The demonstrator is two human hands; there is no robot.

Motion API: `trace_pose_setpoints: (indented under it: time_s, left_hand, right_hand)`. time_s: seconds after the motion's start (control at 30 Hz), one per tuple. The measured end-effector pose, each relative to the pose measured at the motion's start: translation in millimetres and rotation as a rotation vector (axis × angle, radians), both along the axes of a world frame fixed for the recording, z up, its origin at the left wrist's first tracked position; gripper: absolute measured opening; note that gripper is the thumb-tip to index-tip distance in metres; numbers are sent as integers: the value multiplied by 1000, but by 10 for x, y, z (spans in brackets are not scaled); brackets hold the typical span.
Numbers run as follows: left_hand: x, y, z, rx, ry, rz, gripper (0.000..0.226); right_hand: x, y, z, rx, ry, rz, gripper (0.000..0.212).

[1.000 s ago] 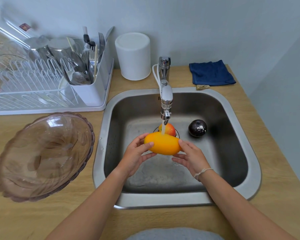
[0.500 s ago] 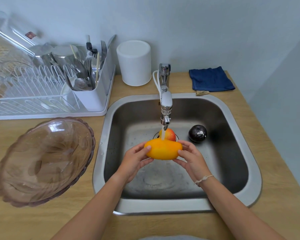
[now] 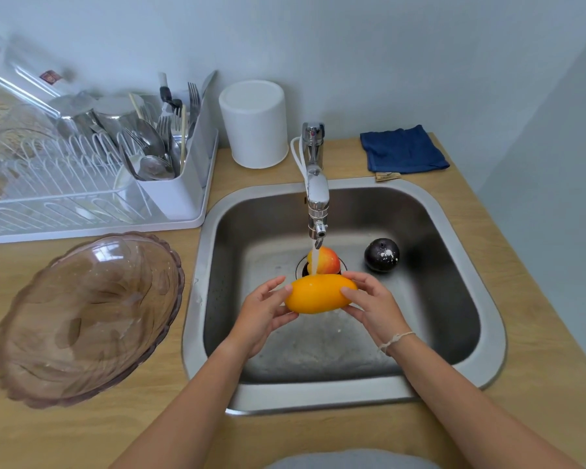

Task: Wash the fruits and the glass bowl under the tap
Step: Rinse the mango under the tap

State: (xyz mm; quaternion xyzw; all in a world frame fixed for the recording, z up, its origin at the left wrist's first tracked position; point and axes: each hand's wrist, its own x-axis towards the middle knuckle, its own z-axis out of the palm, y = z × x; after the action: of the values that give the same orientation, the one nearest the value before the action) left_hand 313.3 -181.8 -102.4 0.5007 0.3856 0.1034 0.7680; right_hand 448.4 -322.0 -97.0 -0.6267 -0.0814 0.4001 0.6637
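Both grips, left hand [image 3: 263, 314], right hand [image 3: 374, 308], clasp one mango [image 3: 320, 293], two fruits below.

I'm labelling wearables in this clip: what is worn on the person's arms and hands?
Both forearms are bare, with no sleeves, gloves, rings or watch showing. The right hand has a thin, pale knotted string bracelet round its wrist. The left hand and its wrist carry nothing.
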Motion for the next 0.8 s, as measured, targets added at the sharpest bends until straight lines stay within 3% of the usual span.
trace_pose_setpoints:
  time_s: [0.13, 0.37, 0.8]
  left_hand:
    - [-36, -12, 25, 25, -7, -8, 40]
    - [-132, -9, 63, 130, -47, 24, 27]
    - [-181, -37, 72, 48, -45, 5, 46]
  right_hand:
    - [-20, -2, 4, 42, -16, -4, 27]
    - [-46, -24, 16, 12, 142, 25, 28]
    - [-71, -34, 50, 60, -86, 15, 33]
